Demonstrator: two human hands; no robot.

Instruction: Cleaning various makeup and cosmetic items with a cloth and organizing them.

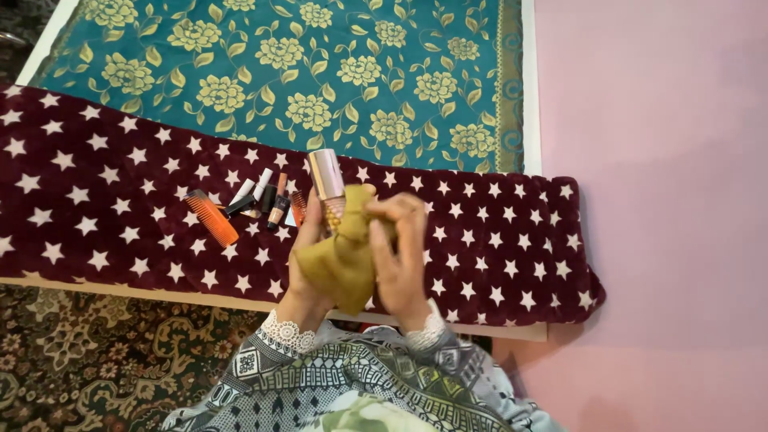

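Above the bed's near edge [240, 302], both hands pinch: left hand [308, 240] bottle [326, 178], right hand [400, 248] cloth [340, 264]; rubbing wants firm support.

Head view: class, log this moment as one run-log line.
left hand: holds bottle | right hand: presses cloth on it | beside: orange comb | surface: starred blanket

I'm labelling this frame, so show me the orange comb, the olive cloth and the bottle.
orange comb [213, 219], head view, middle of its teeth.
olive cloth [340, 268], head view, bunched middle.
bottle [326, 174], head view, shiny pink cap.
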